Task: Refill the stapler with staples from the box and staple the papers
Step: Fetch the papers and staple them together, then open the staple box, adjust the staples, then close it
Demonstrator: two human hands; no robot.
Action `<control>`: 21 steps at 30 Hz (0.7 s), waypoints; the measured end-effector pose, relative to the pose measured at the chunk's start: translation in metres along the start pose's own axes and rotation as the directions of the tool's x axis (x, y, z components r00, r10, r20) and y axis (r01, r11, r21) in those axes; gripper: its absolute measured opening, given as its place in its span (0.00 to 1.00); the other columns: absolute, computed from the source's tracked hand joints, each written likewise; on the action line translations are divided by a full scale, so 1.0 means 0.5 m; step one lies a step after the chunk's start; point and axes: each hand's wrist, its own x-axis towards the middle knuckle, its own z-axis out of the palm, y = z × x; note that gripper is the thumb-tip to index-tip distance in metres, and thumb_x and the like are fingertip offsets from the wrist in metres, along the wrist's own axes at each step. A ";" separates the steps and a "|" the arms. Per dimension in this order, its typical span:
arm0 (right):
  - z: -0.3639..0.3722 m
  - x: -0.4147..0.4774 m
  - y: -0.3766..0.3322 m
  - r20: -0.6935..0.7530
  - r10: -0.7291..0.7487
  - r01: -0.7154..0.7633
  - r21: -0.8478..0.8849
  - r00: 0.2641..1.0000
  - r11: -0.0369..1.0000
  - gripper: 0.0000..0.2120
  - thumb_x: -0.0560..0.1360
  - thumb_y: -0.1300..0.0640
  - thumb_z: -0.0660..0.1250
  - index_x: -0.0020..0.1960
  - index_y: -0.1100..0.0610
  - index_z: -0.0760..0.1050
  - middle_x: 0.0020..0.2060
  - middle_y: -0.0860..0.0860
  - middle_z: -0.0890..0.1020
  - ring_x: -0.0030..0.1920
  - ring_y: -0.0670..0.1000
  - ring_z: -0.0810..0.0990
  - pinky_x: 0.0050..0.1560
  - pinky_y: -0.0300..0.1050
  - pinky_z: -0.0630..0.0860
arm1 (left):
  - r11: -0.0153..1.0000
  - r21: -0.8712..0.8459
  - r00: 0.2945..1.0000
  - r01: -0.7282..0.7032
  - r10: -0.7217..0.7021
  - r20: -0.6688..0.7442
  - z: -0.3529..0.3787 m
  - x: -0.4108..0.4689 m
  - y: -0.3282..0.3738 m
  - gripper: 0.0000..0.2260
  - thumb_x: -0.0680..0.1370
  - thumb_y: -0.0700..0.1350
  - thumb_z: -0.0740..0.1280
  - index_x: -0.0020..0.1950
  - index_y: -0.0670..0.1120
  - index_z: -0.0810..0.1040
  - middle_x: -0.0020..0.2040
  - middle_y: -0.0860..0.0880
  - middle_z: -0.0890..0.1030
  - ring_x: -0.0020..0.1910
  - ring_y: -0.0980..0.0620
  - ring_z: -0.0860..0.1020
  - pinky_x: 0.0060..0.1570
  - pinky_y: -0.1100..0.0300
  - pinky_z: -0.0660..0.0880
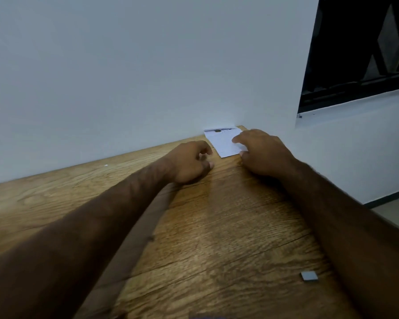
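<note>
A small stack of white papers [221, 142] lies at the far right corner of the wooden table [217, 226], against the wall. My right hand [262, 153] rests on the papers' right part, with fingers touching the sheet. My left hand [189, 161] sits on the table just left of the papers, fingers curled loosely with nothing visible in them. A small grey strip of staples [309, 276] lies near the table's right edge, close to my right forearm. No stapler or box is in view.
A plain white wall [124, 77] runs along the table's far edge. A dark window [364, 49] is at the upper right. The table's right edge drops to the floor [396, 217]. A tiny white speck [106, 165] lies near the wall.
</note>
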 end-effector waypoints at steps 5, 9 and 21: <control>-0.020 -0.014 -0.024 0.043 -0.037 0.039 -0.058 0.998 0.998 0.25 0.75 0.54 0.63 0.72 0.45 0.70 0.74 0.44 0.70 0.75 0.49 0.64 0.73 0.52 0.60 | 0.998 0.065 0.997 -0.021 0.016 0.077 -0.018 -0.085 -0.016 0.15 0.79 0.51 0.68 0.64 0.49 0.77 0.58 0.51 0.79 0.57 0.50 0.76 0.56 0.58 0.72; -0.048 -0.042 -0.052 0.053 -0.060 0.061 -0.025 0.997 0.998 0.22 0.74 0.54 0.66 0.67 0.43 0.74 0.71 0.44 0.74 0.72 0.49 0.69 0.70 0.51 0.64 | 0.996 0.080 0.993 -0.028 0.018 0.120 -0.026 -0.152 -0.019 0.15 0.79 0.52 0.68 0.65 0.50 0.77 0.60 0.50 0.79 0.59 0.49 0.76 0.61 0.54 0.74; -0.101 -0.208 -0.116 0.158 -0.232 0.205 0.167 0.960 0.964 0.14 0.77 0.54 0.69 0.61 0.45 0.80 0.57 0.41 0.78 0.42 0.39 0.72 0.46 0.39 0.65 | 0.997 -0.051 0.973 -0.060 0.070 0.222 -0.032 -0.369 -0.037 0.14 0.83 0.56 0.59 0.64 0.53 0.77 0.52 0.57 0.81 0.50 0.60 0.78 0.56 0.56 0.74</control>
